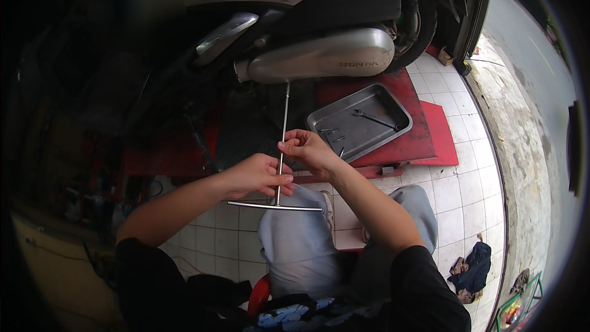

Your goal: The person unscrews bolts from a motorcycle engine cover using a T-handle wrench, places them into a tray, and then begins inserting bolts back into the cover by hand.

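Observation:
A long steel T-handle socket wrench (284, 124) runs away from me, its crossbar near my knees and its far tip at the underside of a motorbike's silver engine casing (319, 55). Whether the tip sits on a bolt I cannot tell. Close to the crossbar, my left hand (261, 175) has its fingers closed around the shaft. Farther up, my right hand (305, 147) pinches the same shaft between thumb and fingers.
Right of the wrench, a metal tray (375, 141) holds a combination wrench (378, 119) and several small metal parts. It rests on a red lift platform (424, 141). Dark cloths (472, 273) lie on the white tiled floor (452, 206) at right. Dim clutter fills the left.

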Action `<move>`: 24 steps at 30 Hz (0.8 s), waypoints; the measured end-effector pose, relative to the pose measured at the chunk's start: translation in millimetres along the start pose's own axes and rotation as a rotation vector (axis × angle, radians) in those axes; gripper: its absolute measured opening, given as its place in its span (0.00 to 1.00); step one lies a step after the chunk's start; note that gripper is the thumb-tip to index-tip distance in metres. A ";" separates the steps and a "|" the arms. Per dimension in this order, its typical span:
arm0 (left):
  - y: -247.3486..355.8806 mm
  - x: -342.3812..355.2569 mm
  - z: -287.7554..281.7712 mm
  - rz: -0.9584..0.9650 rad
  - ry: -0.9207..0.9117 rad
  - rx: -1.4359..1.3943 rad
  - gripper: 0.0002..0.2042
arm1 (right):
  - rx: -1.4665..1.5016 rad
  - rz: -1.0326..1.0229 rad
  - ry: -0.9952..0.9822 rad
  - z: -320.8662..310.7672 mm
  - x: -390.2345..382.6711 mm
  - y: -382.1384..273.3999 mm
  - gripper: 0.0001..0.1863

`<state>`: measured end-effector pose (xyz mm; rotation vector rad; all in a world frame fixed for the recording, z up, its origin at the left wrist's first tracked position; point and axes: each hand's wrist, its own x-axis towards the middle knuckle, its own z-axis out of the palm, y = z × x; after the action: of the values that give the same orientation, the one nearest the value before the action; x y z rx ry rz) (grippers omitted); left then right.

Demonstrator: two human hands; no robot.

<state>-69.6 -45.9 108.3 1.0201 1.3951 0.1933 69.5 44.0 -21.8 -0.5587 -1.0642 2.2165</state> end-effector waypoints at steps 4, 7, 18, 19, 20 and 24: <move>-13.2 4.7 -6.9 0.031 -0.036 -0.083 0.23 | 0.187 0.050 -0.017 0.6 -0.5 -8.0 0.18; -19.2 0.8 -10.5 0.061 -0.054 -0.231 0.24 | 0.218 0.066 -0.109 13.8 -15.9 -27.9 0.19; 4.3 -2.2 -1.9 -0.005 -0.051 0.008 0.19 | 0.034 0.011 -0.048 4.6 -2.5 -5.3 0.21; -0.9 0.6 -3.4 0.007 -0.046 -0.009 0.19 | 0.059 0.068 -0.086 4.7 -3.2 -6.7 0.20; -4.2 2.0 -4.2 0.017 -0.040 -0.054 0.18 | 0.084 0.126 -0.123 6.2 -4.6 -11.1 0.19; -10.2 4.2 -14.1 0.105 -0.080 -0.254 0.18 | -0.025 0.069 -0.204 9.6 -14.4 -25.0 0.15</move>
<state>-85.3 -42.4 100.4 0.8796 1.2108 0.3936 82.7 41.2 5.5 -0.3918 -1.1925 2.3628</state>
